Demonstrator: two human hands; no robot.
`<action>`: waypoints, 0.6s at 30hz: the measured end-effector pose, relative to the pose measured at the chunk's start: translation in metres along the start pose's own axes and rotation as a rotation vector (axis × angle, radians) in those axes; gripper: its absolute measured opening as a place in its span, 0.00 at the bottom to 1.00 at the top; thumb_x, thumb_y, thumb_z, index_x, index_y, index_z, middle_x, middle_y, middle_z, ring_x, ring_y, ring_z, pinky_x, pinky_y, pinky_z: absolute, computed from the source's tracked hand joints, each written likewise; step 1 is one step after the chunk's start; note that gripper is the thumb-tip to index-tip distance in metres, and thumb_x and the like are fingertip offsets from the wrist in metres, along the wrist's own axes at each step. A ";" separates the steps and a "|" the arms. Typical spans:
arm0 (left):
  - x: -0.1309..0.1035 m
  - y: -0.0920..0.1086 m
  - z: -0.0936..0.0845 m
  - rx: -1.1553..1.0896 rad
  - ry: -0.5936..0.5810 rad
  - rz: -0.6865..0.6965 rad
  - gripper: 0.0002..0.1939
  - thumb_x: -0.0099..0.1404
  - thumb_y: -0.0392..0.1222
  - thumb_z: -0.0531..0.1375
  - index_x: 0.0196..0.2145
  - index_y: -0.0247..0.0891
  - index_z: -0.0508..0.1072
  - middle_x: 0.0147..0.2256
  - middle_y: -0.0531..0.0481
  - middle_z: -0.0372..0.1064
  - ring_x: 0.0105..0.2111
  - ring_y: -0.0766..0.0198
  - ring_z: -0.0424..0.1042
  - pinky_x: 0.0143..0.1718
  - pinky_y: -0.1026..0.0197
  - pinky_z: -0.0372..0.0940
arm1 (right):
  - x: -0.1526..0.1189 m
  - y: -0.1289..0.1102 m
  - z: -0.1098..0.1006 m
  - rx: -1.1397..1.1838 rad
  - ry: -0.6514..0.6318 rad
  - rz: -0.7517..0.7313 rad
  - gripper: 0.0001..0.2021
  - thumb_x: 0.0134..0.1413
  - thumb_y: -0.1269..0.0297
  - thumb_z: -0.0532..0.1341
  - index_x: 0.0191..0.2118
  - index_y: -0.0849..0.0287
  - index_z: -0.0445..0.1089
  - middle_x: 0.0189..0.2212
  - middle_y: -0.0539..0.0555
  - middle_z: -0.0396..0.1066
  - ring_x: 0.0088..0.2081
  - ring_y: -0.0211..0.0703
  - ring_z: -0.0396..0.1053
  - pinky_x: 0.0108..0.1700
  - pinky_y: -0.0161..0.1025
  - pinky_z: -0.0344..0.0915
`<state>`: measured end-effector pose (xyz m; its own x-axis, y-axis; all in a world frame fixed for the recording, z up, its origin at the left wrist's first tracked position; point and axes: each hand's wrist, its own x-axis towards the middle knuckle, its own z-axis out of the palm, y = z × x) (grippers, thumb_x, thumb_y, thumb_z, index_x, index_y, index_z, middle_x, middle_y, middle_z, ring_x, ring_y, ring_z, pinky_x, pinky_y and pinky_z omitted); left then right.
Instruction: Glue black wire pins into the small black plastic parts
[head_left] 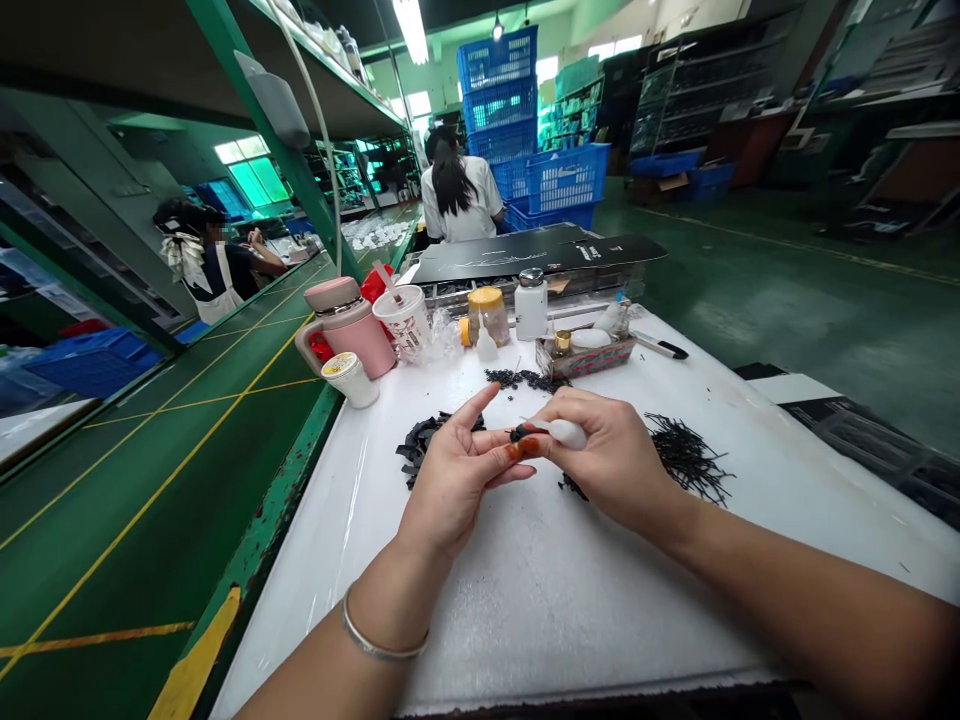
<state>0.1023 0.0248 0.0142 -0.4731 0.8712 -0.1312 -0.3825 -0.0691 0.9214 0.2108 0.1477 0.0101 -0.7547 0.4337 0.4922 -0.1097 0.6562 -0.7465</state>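
Note:
My left hand (461,465) pinches a small black part (519,433) between thumb and fingertips, over the middle of the white table (480,620). Orange-brown stains mark the fingertips. In my right hand (611,450) is a small white squeeze bottle (568,433), its thin tip pointing left at the black part. Both hands meet at the fingertips. Behind my left hand lies a pile of black pieces (420,440). Thin black strips (686,458) lie right of my right hand. Tiny black rings (525,379) are scattered beyond the hands.
At the table's back stand a pink mug (352,325), a white tub (350,380), a cup (405,320), jars and a small box (592,358) of bottles. A green conveyor (172,440) runs along the left. Two people sit farther off, near stacked blue crates (499,110).

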 end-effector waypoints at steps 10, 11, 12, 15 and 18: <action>0.003 0.013 -0.017 0.204 0.143 0.271 0.36 0.55 0.40 0.66 0.59 0.39 0.57 0.38 0.42 0.75 0.38 0.58 0.75 0.35 0.64 0.70 | 0.016 0.009 -0.026 0.172 0.100 0.323 0.10 0.48 0.59 0.64 0.27 0.61 0.68 0.21 0.49 0.63 0.22 0.34 0.56 0.26 0.35 0.54; 0.002 0.017 -0.020 0.216 0.194 0.329 0.32 0.55 0.41 0.66 0.55 0.38 0.61 0.38 0.43 0.75 0.38 0.59 0.75 0.35 0.64 0.69 | 0.018 0.012 -0.030 0.260 0.097 0.351 0.11 0.49 0.58 0.64 0.26 0.61 0.67 0.19 0.48 0.61 0.21 0.33 0.54 0.24 0.34 0.52; 0.002 0.021 -0.023 0.225 0.245 0.380 0.27 0.55 0.41 0.66 0.52 0.37 0.65 0.37 0.44 0.75 0.38 0.59 0.75 0.35 0.65 0.69 | 0.020 0.014 -0.034 0.353 0.086 0.371 0.12 0.49 0.58 0.64 0.25 0.61 0.65 0.18 0.47 0.58 0.20 0.33 0.53 0.24 0.33 0.51; 0.005 0.031 -0.025 0.265 0.338 0.449 0.17 0.54 0.43 0.66 0.40 0.35 0.72 0.35 0.47 0.75 0.37 0.61 0.74 0.34 0.66 0.69 | 0.024 0.019 -0.042 0.578 0.039 0.422 0.15 0.50 0.59 0.63 0.21 0.61 0.61 0.16 0.47 0.55 0.20 0.32 0.53 0.22 0.32 0.49; 0.019 0.037 -0.020 0.516 0.267 0.386 0.12 0.56 0.43 0.63 0.36 0.34 0.74 0.33 0.46 0.75 0.37 0.60 0.73 0.34 0.64 0.68 | 0.025 0.020 -0.043 0.641 -0.006 0.456 0.14 0.49 0.62 0.64 0.21 0.62 0.62 0.16 0.48 0.59 0.19 0.32 0.55 0.21 0.31 0.49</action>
<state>0.0635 0.0288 0.0387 -0.7037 0.6768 0.2161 0.2472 -0.0519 0.9676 0.2179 0.1985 0.0268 -0.8185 0.5698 0.0737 -0.1381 -0.0707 -0.9879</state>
